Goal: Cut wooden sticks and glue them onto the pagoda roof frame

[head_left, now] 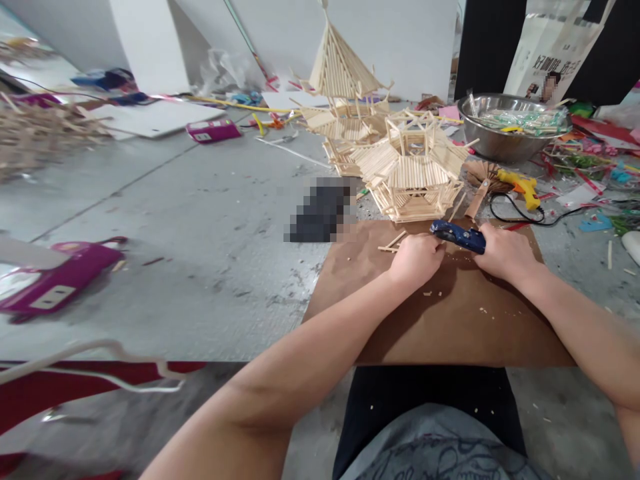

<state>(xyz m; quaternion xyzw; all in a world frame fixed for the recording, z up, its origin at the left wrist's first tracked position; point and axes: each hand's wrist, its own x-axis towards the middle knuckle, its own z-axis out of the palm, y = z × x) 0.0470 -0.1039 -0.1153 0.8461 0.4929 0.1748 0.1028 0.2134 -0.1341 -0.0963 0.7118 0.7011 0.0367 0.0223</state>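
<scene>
My right hand (505,252) is wrapped round a dark blue hand tool (457,237), which points to the left. Just left of the tool's tip, my left hand (417,259) is closed in a pinch; what lies between its fingers is too small to make out. Both hands are over a brown sheet (350,293) with small wood chips on it. A few short sticks (393,243) lie beside my left hand. Right behind the hands stands a lattice model of pale wooden sticks (413,170), with a taller pointed-roof stick model (343,67) behind it.
A dark pixelated item (320,210) lies left of the models. At right are a yellow glue gun (523,187) with a black cord, a metal bowl (495,143) and craft scraps. Purple power strips (65,273) and a stick pile (45,137) are at left.
</scene>
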